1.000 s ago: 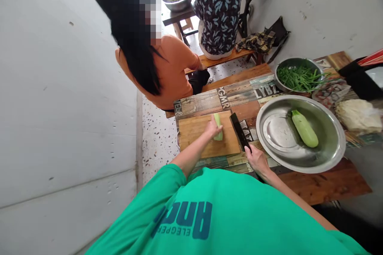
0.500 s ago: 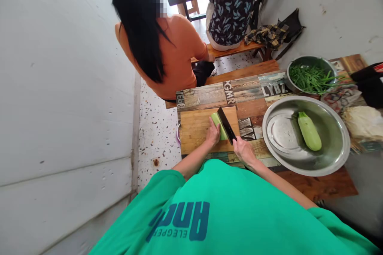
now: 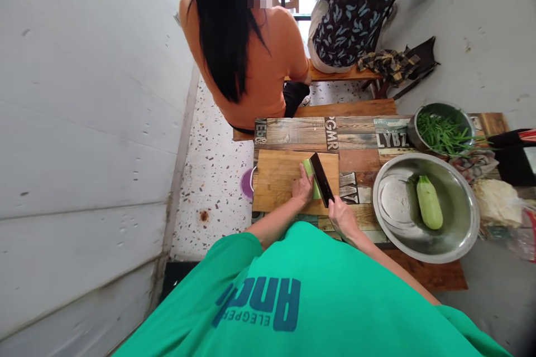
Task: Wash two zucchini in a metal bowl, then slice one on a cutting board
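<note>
On the wooden cutting board (image 3: 276,178) lies a pale green piece of zucchini (image 3: 316,192), partly covered by my hand and the blade. My left hand (image 3: 302,187) grips the piece from its left side, one finger stretched along it. A dark-bladed cleaver (image 3: 321,178) stands against the right side of the zucchini. Its handle is hidden inside my right hand (image 3: 342,217), which is closed around it at the board's near right corner. To the right, a whole zucchini (image 3: 430,203) rests in a wide metal basin (image 3: 385,237).
Behind the basin stands a metal bowl of chopped greens (image 3: 444,131). A pale cabbage-like vegetable (image 3: 498,201) lies at the far right. A person in an orange top (image 3: 268,67) sits beyond the table, beside another in a patterned shirt (image 3: 355,11). A wall (image 3: 92,95) rises at left.
My view has shifted, so the surroundings sit differently in the picture. My left hand covers more of the zucchini piece. The cleaver stays along its right side, in my right hand.
</note>
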Demonstrator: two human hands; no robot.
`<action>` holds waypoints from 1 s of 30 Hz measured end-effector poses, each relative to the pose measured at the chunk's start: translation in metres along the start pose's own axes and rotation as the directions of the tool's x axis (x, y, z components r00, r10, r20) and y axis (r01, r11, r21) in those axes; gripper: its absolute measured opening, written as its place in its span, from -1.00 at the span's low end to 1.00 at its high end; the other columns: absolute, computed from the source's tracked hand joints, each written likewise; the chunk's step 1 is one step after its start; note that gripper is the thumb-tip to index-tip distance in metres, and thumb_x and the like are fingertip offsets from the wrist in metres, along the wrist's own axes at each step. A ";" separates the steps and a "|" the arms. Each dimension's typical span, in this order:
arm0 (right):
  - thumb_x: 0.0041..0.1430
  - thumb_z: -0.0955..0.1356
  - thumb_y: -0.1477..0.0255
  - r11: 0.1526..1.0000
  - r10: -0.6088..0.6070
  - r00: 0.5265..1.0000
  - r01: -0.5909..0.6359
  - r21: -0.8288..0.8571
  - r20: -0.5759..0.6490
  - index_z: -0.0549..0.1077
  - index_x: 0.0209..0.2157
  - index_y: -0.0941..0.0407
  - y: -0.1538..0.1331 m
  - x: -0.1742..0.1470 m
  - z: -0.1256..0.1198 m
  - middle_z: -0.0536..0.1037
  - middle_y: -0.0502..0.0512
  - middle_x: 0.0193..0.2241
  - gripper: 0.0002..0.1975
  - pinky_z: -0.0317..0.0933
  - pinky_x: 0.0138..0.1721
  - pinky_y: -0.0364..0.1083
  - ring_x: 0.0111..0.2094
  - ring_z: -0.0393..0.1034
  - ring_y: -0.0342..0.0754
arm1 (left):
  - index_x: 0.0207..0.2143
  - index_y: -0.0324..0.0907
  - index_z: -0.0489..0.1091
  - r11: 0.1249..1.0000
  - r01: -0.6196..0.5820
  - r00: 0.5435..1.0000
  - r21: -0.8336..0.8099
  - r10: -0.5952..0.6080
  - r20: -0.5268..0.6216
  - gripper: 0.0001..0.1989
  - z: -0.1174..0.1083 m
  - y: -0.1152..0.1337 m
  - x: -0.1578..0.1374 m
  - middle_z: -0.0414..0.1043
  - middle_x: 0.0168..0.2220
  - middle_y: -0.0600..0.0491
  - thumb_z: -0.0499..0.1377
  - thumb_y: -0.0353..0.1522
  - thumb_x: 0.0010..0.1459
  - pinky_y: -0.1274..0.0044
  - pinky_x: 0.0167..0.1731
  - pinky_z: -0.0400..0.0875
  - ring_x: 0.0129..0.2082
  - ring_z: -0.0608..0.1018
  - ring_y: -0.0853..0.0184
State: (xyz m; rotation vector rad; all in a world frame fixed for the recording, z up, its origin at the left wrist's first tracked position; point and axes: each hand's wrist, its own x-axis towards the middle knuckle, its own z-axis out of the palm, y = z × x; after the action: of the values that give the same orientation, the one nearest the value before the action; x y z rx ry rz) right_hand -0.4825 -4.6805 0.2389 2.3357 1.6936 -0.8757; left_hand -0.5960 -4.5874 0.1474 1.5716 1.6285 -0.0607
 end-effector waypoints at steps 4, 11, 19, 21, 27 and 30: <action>0.40 0.13 0.40 0.999 0.029 0.999 -0.028 -0.030 0.022 0.36 -0.17 0.22 -0.004 0.003 -0.002 0.51 0.13 -0.47 -0.74 -0.15 -0.49 -0.12 -0.54 0.30 -0.12 | 0.42 -0.40 -0.34 1.000 -0.014 1.000 -0.005 0.014 0.001 -0.26 0.001 0.000 0.001 0.56 -0.12 -0.36 -0.26 -0.11 0.38 0.34 -0.11 0.37 -0.12 0.61 -0.01; 0.42 0.15 0.39 0.996 0.065 0.995 -0.060 -0.065 0.078 0.35 -0.18 0.23 -0.009 0.006 -0.015 0.54 0.17 -0.44 -0.76 -0.12 -0.47 -0.13 -0.49 0.36 -0.11 | 0.42 -0.40 -0.35 1.000 -0.015 1.000 0.015 0.015 0.005 -0.26 0.001 0.000 0.002 0.57 -0.14 -0.34 -0.26 -0.11 0.39 0.39 -0.15 0.38 -0.16 0.63 0.04; 0.43 0.14 0.37 0.991 0.091 0.985 -0.075 -0.110 0.144 0.37 -0.17 0.23 -0.018 0.010 -0.028 0.60 0.28 -0.32 -0.74 -0.02 -0.42 -0.11 -0.32 0.50 -0.01 | 0.43 -0.39 -0.37 0.998 -0.006 1.000 0.064 0.006 -0.009 -0.27 0.003 0.001 0.002 0.60 -0.16 -0.28 -0.26 -0.12 0.40 0.42 -0.18 0.40 -0.19 0.64 0.10; 0.43 0.15 0.37 0.989 0.098 0.983 -0.079 -0.122 0.157 0.37 -0.16 0.24 -0.019 0.011 -0.028 0.60 0.31 -0.29 -0.73 0.00 -0.40 -0.11 -0.28 0.52 0.02 | 0.42 -0.39 -0.40 0.997 -0.003 1.000 0.080 0.005 -0.017 -0.28 0.004 0.001 0.003 0.60 -0.15 -0.27 -0.26 -0.13 0.41 0.42 -0.20 0.41 -0.18 0.64 0.10; 0.43 0.13 0.37 0.987 0.107 0.978 -0.082 -0.141 0.179 0.38 -0.14 0.25 -0.022 0.015 -0.028 0.61 0.36 -0.25 -0.70 0.05 -0.37 -0.10 -0.23 0.54 0.04 | 0.42 -0.40 -0.42 0.994 -0.004 1.000 0.113 0.005 -0.014 -0.27 0.006 0.000 0.004 0.61 -0.17 -0.25 -0.26 -0.12 0.41 0.44 -0.23 0.43 -0.19 0.65 0.12; 0.43 0.13 0.38 0.987 0.104 0.976 -0.078 -0.141 0.191 0.40 -0.14 0.26 -0.024 0.018 -0.030 0.61 0.38 -0.23 -0.69 0.08 -0.35 -0.10 -0.21 0.54 0.05 | 0.43 -0.38 -0.39 0.993 0.001 1.000 0.120 0.001 -0.012 -0.28 0.006 0.000 0.005 0.62 -0.17 -0.23 -0.25 -0.13 0.42 0.44 -0.24 0.44 -0.19 0.66 0.12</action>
State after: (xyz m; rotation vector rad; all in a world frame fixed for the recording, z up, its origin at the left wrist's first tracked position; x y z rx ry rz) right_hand -0.4891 -4.6444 0.2598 2.1429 1.5056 -0.9143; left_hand -0.5920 -4.5871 0.1409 1.6652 1.6603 -0.1518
